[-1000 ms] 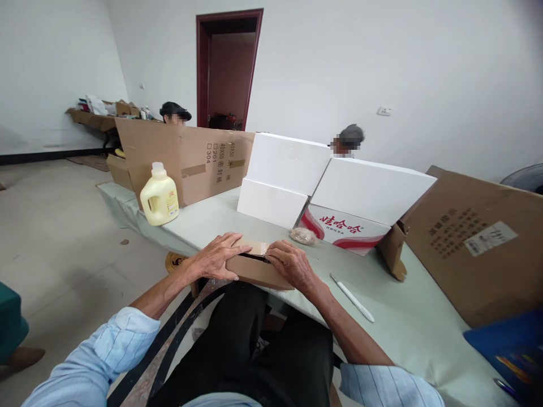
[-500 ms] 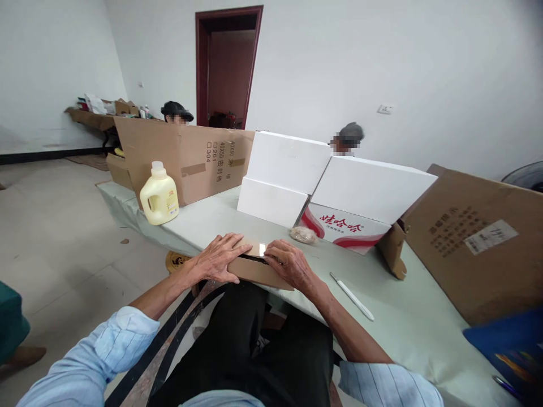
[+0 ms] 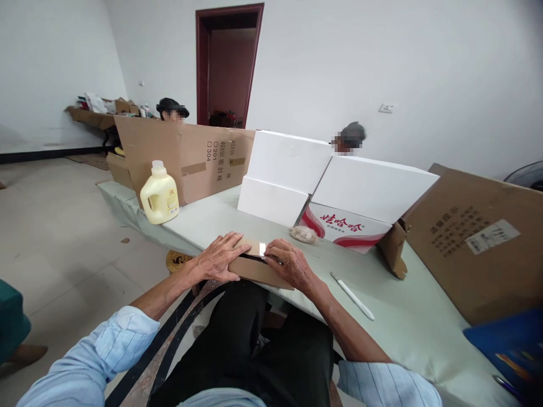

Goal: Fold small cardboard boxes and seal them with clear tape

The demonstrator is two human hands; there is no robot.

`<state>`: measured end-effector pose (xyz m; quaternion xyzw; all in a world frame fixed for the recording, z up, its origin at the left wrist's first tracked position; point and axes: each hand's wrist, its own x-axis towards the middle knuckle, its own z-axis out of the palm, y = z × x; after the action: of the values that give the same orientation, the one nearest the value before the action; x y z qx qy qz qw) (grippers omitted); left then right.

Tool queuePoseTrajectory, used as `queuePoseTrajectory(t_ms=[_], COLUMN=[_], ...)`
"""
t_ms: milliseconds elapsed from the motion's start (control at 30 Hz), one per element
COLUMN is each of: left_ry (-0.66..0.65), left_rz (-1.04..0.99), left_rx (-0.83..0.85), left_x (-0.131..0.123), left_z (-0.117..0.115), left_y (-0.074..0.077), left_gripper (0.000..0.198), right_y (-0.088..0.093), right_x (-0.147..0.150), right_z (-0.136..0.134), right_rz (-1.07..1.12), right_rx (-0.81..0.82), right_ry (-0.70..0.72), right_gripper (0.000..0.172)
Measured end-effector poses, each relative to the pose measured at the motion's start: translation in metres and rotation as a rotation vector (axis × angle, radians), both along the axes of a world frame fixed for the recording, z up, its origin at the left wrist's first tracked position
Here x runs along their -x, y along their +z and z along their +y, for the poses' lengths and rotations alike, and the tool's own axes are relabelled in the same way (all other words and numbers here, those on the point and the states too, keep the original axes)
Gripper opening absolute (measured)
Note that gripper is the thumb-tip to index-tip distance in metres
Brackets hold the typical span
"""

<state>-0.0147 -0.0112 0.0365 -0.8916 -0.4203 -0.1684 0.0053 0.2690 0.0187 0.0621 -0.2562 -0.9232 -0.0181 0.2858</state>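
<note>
A small brown cardboard box lies at the near edge of the pale green table, right in front of me. My left hand rests on its left end, fingers spread flat over the top flap and thumb down the front side. My right hand presses on the right end, fingers curled over the flap by a shiny strip of tape. Between the hands a dark slit shows where the flaps meet.
A white pen-like tool lies to the right of the box. A yellow jug stands far left. Cardboard sheets, white boxes and a red-printed carton wall the table's far side. Two people sit behind them.
Both hands stay on the box. The right hand's fingers have shifted slightly along the flap, uncovering a glint of tape; the view has barely moved.
</note>
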Motion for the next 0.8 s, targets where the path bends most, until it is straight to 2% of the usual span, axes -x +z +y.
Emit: queuePoseTrajectory(t_ms=[200,467,633,800], left_ry=[0.01,0.014,-0.012,-0.009], left_rz=[-0.033,0.014,-0.023,-0.016], left_rx=[-0.007,-0.038,-0.043,-0.054], left_x=[-0.0036,-0.0063,-0.0057,-0.0064], left_z=[-0.0014,-0.0064,-0.0036,-0.0026], left_y=[-0.0041,0.0032,0.002,0.0017], left_gripper=[0.091,0.089,0.087,0.088], right_y=[0.0005,0.0025,0.0064,0.0067], right_x=[0.0007,0.0041,0.0041,0.004], right_z=[0.0003,-0.0026,-0.007,-0.0082], right_rz=[-0.004,-0.013,-0.012,-0.002], right_rx=[-0.012,-0.025,0.0,0.022], right_ry=[-0.013,-0.023,-0.011,-0.011], right_gripper=[0.022,0.023,0.017,0.02])
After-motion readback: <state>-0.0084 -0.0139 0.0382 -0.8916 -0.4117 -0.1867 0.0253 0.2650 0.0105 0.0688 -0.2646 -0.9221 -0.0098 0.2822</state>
